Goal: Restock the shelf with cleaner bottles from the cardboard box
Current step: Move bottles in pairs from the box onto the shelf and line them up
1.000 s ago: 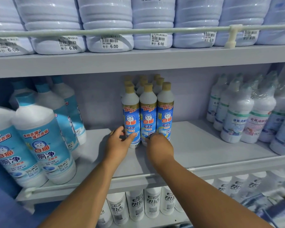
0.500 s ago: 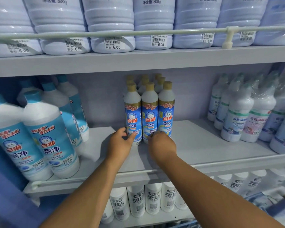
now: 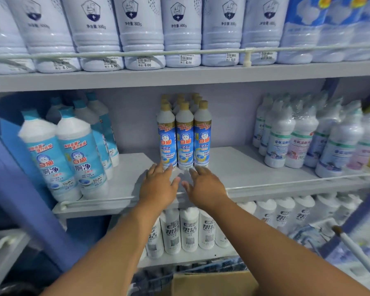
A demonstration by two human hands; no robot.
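Fingers on both your left hand [image 3: 158, 186] and right hand [image 3: 205, 185] are spread straight and hold nothing, tips at the bases of the slim white gold-capped cleaner bottles [image 3: 184, 135] on the grey middle shelf [image 3: 254, 167]. To finish this step well, I'd nudge low on the bottles, not high, so they slide without tipping, and square the front labels before you reach down. Count: three bottles across the front row, with at least two more rows of gold caps behind. One brown cardboard box [image 3: 214, 283] sits below, its contents hidden.
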